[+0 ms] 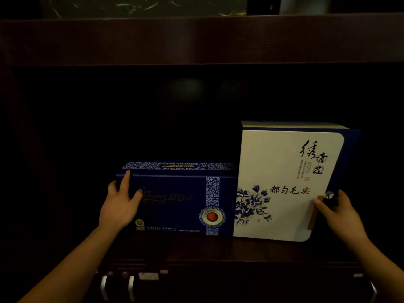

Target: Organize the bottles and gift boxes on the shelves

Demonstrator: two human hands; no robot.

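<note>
Two gift boxes stand side by side on a dark wooden shelf (pixel 196 248). The left one is a low dark blue box (pixel 175 202) with a patterned white band and a round red emblem. The right one is a taller white box (pixel 284 182) with blue flowers and black calligraphy; its left edge touches the blue box. My left hand (pixel 119 204) grips the blue box's left end, thumb on its front. My right hand (pixel 341 213) holds the white box's right edge near a wooden clasp.
The shelf recess behind the boxes is dark and deep, with room to the left. A thick wooden board (pixel 196 40) runs overhead. Below the shelf edge, metal handles (pixel 131 287) show on cabinet doors. A pale object (pixel 303 5) stands on the upper shelf.
</note>
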